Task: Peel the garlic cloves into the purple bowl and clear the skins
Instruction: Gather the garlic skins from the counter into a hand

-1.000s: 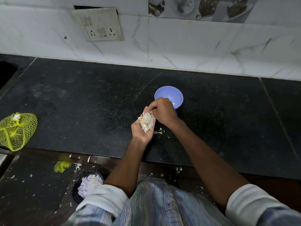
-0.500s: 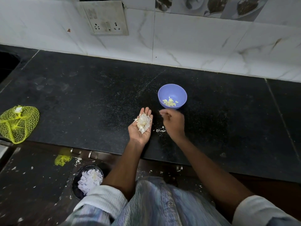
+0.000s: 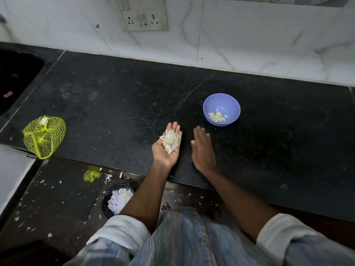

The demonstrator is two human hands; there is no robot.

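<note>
Purple bowl [image 3: 221, 109] sits upright on the black desk [image 3: 115, 104] holding peeled cloves [image 3: 217, 116], just beyond the flat, open right hand [image 3: 202, 148]; beside it, the palm-up left hand [image 3: 166, 148] cups papery skins [image 3: 170, 140].

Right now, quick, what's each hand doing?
Left hand: open, palm up, carrying a pile of garlic skins.
Right hand: open, fingers straight, holding nothing, over the counter.

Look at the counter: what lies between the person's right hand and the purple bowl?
In the head view, only bare black counter separates the right hand from the purple bowl. Its fingertips stop just short of the bowl, not touching it.
</note>
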